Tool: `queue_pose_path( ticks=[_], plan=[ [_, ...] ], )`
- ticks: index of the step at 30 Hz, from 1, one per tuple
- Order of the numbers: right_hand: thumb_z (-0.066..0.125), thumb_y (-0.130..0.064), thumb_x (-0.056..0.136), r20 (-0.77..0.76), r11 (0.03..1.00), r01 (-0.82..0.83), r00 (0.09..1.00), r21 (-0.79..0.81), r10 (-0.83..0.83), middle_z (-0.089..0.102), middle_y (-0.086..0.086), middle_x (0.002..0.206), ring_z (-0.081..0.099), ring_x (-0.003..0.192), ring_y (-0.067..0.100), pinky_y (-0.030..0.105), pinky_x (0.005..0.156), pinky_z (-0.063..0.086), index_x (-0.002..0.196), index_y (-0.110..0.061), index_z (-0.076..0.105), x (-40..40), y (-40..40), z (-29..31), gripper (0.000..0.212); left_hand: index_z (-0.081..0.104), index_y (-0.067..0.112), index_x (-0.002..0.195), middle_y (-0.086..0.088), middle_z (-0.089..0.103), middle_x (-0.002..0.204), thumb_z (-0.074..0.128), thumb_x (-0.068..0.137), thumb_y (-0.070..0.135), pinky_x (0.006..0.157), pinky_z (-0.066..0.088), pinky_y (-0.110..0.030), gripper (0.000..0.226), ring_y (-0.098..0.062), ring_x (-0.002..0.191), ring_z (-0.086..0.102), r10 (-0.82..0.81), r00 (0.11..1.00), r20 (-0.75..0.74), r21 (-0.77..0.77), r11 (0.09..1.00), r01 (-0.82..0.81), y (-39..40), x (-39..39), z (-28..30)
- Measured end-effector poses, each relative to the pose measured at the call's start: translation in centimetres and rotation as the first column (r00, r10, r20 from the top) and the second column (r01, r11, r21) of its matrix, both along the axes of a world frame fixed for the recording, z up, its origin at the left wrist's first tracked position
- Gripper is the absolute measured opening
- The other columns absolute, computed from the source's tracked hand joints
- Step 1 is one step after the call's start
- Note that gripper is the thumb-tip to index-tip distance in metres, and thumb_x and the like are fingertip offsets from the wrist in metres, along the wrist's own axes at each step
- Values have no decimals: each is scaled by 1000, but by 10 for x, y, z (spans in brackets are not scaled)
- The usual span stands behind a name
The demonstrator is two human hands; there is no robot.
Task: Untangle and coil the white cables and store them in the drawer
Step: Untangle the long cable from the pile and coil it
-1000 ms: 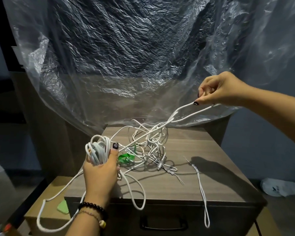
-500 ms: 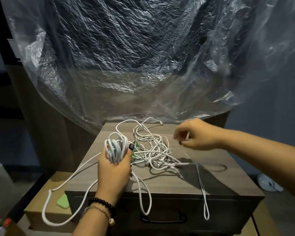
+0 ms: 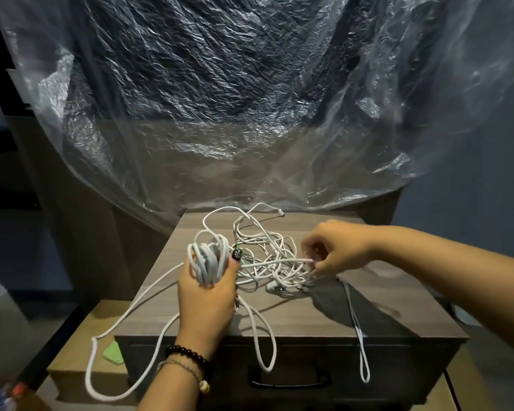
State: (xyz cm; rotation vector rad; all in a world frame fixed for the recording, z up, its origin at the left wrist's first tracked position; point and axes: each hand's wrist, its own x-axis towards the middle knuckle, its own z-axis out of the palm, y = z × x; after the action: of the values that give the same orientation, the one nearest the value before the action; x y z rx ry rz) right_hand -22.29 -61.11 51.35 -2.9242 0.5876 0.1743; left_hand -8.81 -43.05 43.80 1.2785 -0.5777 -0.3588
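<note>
My left hand grips a coiled bundle of white cable above the left part of the wooden drawer unit's top. A tangle of thin white cables lies on that top, just right of the bundle. My right hand reaches into the tangle's right side and pinches a strand there. Loose loops hang over the front edge: a thick one in the middle and a thin one further right. The drawer front with its black handle is closed.
A large crumpled clear plastic sheet hangs behind and over the back of the unit. A thick cable loop trails off the left side over a lower wooden surface with a green item on it.
My right hand dropped from high on the right down into the tangle, and the strand it had pulled taut now lies slack. My left hand moved the bundle slightly right.
</note>
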Motion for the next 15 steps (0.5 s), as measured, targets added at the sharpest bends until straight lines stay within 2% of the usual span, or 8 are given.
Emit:
queue_pose_path(
  ticks=[2, 4, 7, 9, 10, 12, 15],
  plan=[
    [71, -19, 76, 12, 991, -10, 1000, -135, 11, 54, -11, 65, 48, 59, 5, 21, 55, 38, 76, -21, 60, 5, -8, 14, 11, 61, 13, 86, -6, 64, 76, 69, 82, 5, 52, 50, -17, 12, -7, 57, 60, -16, 1000, -11, -8, 1000, 16, -1, -3, 1],
    [65, -19, 76, -1, 963, -34, 999, -266, 35, 58, -9, 71, 53, 68, 14, 28, 62, 43, 78, -25, 59, 10, -14, 23, 9, 61, 14, 86, -5, 65, 77, 68, 82, 4, 53, 51, -15, 13, -3, 58, 61, -9, 1000, -10, -24, 1000, 8, -1, -4, 3],
    [58, -25, 80, -71, 801, -116, 993, -588, 91, 64, -6, 89, 57, 89, 20, 28, 73, 36, 86, -28, 58, 20, -25, 32, 7, 61, 12, 95, -7, 63, 82, 66, 84, 7, 52, 52, -16, 13, -5, 60, 61, 23, 999, -34, -47, 999, -24, 1, -3, 6],
    [57, -28, 84, -88, 718, -109, 994, -688, 66, 66, -6, 94, 58, 97, 19, 29, 75, 30, 92, -28, 60, 18, -37, 43, 9, 60, 6, 108, -13, 63, 90, 67, 84, 13, 49, 52, -21, 26, -12, 63, 59, 107, 989, -105, -48, 993, -113, 4, 10, 6],
    [57, -27, 85, -63, 713, -82, 997, -697, 52, 66, -5, 92, 59, 96, 21, 29, 74, 30, 92, -28, 62, 12, -44, 50, 9, 59, 3, 113, -16, 64, 92, 69, 84, 16, 49, 51, -24, 33, -14, 63, 58, 163, 978, -130, -33, 985, -168, 6, 20, 5],
    [59, -23, 86, 29, 784, -18, 999, -621, 45, 61, -2, 82, 60, 87, 25, 29, 68, 34, 90, -24, 67, -2, -55, 62, 9, 55, 0, 119, -21, 64, 98, 70, 83, 22, 54, 51, -28, 44, -15, 63, 58, 230, 961, -155, -10, 972, -234, 11, 36, 4],
    [64, -16, 83, 166, 866, 41, 985, -499, 49, 57, -3, 72, 56, 72, 25, 34, 64, 45, 84, -16, 69, -15, -64, 68, 5, 54, 2, 120, -18, 63, 96, 70, 83, 21, 54, 51, -27, 44, -14, 63, 58, 214, 964, -158, -12, 976, -218, 14, 41, 1]
  ],
)
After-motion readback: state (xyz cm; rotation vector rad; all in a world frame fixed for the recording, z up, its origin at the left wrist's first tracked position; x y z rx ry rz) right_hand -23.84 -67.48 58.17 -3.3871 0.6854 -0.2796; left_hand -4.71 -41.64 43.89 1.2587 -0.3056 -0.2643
